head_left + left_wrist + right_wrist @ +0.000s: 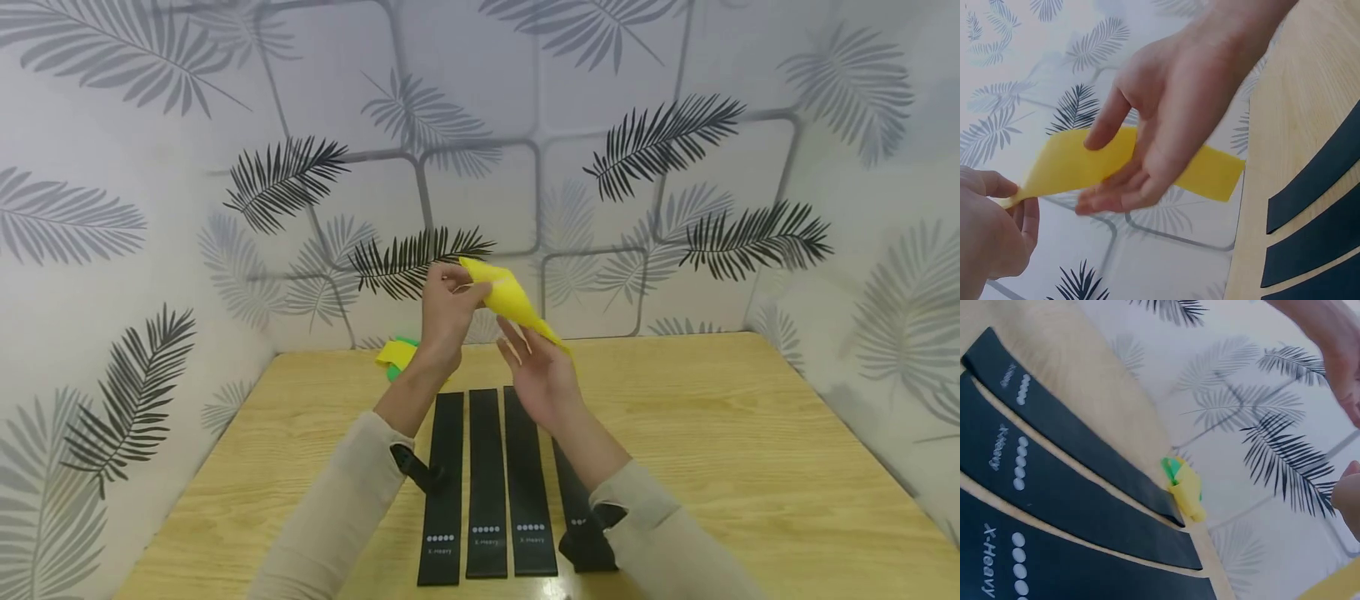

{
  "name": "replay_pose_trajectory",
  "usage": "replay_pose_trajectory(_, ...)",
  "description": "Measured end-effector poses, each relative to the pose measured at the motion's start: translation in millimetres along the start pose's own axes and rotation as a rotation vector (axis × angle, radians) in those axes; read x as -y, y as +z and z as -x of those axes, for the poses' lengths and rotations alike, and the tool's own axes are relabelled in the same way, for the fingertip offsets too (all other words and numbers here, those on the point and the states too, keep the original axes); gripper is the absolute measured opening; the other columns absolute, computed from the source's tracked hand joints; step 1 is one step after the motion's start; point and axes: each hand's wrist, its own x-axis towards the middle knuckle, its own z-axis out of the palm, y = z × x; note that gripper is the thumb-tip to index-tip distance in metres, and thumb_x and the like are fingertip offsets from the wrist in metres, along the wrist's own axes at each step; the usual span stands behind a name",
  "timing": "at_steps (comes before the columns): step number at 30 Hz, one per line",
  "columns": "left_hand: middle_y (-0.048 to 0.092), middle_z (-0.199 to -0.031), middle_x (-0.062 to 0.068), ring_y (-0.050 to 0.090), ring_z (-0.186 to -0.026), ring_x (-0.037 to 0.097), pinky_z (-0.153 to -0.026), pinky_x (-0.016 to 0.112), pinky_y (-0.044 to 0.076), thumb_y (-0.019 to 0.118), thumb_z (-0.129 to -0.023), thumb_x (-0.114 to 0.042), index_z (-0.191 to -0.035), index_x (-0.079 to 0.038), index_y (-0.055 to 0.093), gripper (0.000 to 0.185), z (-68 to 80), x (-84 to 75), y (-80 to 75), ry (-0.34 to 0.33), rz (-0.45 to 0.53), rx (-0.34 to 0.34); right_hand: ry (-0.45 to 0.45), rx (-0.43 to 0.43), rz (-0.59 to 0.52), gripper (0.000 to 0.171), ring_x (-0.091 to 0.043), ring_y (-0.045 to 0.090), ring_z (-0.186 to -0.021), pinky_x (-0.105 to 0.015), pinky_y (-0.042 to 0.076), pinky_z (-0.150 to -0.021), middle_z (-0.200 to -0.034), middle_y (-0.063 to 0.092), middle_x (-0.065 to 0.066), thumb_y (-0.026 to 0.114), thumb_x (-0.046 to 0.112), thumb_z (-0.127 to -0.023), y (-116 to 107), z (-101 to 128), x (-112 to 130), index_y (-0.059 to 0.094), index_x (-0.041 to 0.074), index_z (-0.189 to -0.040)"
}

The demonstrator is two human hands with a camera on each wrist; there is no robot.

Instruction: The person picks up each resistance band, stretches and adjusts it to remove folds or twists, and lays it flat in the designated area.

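While held above table [750, 433], yellow band [513, 302] running long axis upper left to lower right, near wall. Left hand [447, 310] pinching upper end, fingers curled. Right hand [542, 375] lying under lower end, fingers straight, relaxed, gripping nothing. Black bands [487, 483] lying below, lengthwise toward wall.

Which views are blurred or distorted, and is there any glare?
Head: sharp, wide-angle bend in the wall lines, faint sheen on the table near edge. Left wrist: right hand and yellow band soft, close to the lens. Right wrist: black bands readable, left hand at frame edge blurred.
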Motion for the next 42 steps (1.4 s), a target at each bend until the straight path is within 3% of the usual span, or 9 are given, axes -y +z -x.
replay_pose_trajectory(4,0.057,-0.135,0.02,0.069,-0.11,0.033,-0.094,0.041,0.06,0.074,-0.091,0.003,-0.148,-0.008,0.035,0.071,-0.5,4.7,-2.1,-0.073,0.079,-0.014,-0.059,-0.038,0.041,0.033,-0.02,0.057,-0.12,-0.04,0.029,-0.121,-0.112,0.07,0.001,0.039,0.011,-0.114,0.8,-2.5,8.5,0.071,0.014,-0.106)
replay_pose_trajectory(6,0.053,-0.142,0.02,0.071,-0.107,0.034,-0.091,0.038,0.061,0.075,-0.09,0.003,-0.152,-0.011,0.037,0.074,-0.3,8.4,-5.6,-0.099,0.057,-0.011,-0.075,-0.073,0.062,0.027,-0.018,0.059,-0.11,-0.038,0.034,-0.114,-0.108,0.068,0.0,0.041,0.011,-0.113,0.9,-3.3,11.2,0.067,0.015,-0.108)
replay_pose_trajectory(11,0.057,-0.139,0.02,0.075,-0.099,0.031,-0.095,0.041,0.059,0.071,-0.097,-0.006,-0.139,-0.008,0.061,0.043,6.2,19.5,-18.6,-0.167,-0.095,0.094,-0.092,-0.214,0.13,0.014,-0.015,0.06,-0.095,-0.032,0.045,-0.097,-0.102,0.067,0.002,0.051,0.014,-0.111,-3.9,-3.5,16.5,0.064,0.016,-0.107)
replay_pose_trajectory(15,0.065,-0.126,0.015,0.073,-0.093,0.025,-0.096,0.046,0.058,0.069,-0.101,-0.017,-0.13,-0.007,0.07,0.031,14.2,27.9,-31.5,-0.197,-0.231,0.19,-0.089,-0.337,0.197,0.008,-0.013,0.057,-0.087,-0.027,0.048,-0.086,-0.095,0.066,0.004,0.057,0.019,-0.109,-10.8,-4.1,21.3,0.063,0.016,-0.106)
replay_pose_trajectory(20,0.072,-0.11,0.011,0.067,-0.086,0.022,-0.079,0.038,0.061,0.071,-0.1,-0.019,-0.12,-0.007,0.076,0.024,23.3,33.6,-41.2,-0.179,-0.346,0.311,-0.087,-0.448,0.283,0.012,-0.011,0.055,-0.09,-0.023,0.049,-0.085,-0.097,0.064,0.006,0.059,0.024,-0.108,-19.1,-5.6,29.8,0.058,0.014,-0.114)
replay_pose_trajectory(27,0.074,-0.101,0.013,0.071,-0.076,0.029,-0.063,0.03,0.058,0.072,-0.098,-0.014,-0.114,-0.002,0.076,0.02,36.0,40.9,-46.1,-0.21,-0.38,0.433,-0.126,-0.532,0.295,0.012,-0.016,0.06,-0.111,-0.033,0.046,-0.107,-0.116,0.061,0.001,0.056,0.023,-0.109,-27.7,-8.4,36.7,0.053,0.015,-0.118)
replay_pose_trajectory(32,0.076,-0.087,0.013,0.07,-0.06,0.02,-0.053,0.027,0.051,0.069,-0.099,-0.015,-0.114,-0.002,0.074,0.02,46.0,54.4,-43.0,-0.254,-0.397,0.541,-0.119,-0.572,0.279,0.015,-0.024,0.064,-0.123,-0.036,0.049,-0.111,-0.121,0.068,-0.005,0.054,0.02,-0.11,-30.9,-7.0,43.6,0.054,0.011,-0.122)
replay_pose_trajectory(37,0.075,-0.082,0.011,0.067,-0.057,0.017,-0.051,0.025,0.046,0.069,-0.1,-0.017,-0.109,-0.003,0.074,0.018,55.7,65.8,-42.6,-0.276,-0.406,0.655,-0.1,-0.58,0.242,0.026,-0.026,0.074,-0.108,-0.035,0.057,-0.1,-0.116,0.072,-0.009,0.052,0.02,-0.11,-36.1,-6.9,59.6,0.051,0.01,-0.135)
replay_pose_trajectory(42,0.072,-0.079,0.008,0.069,-0.063,0.027,-0.054,0.026,0.046,0.071,-0.1,-0.022,-0.105,-0.006,0.077,0.018,63.5,73.9,-41.2,-0.292,-0.407,0.754,-0.064,-0.577,0.299,0.049,-0.02,0.076,-0.096,-0.032,0.06,-0.093,-0.121,0.067,-0.009,0.046,0.025,-0.112,-40.6,-6.0,77.5,0.031,0.011,-0.156)
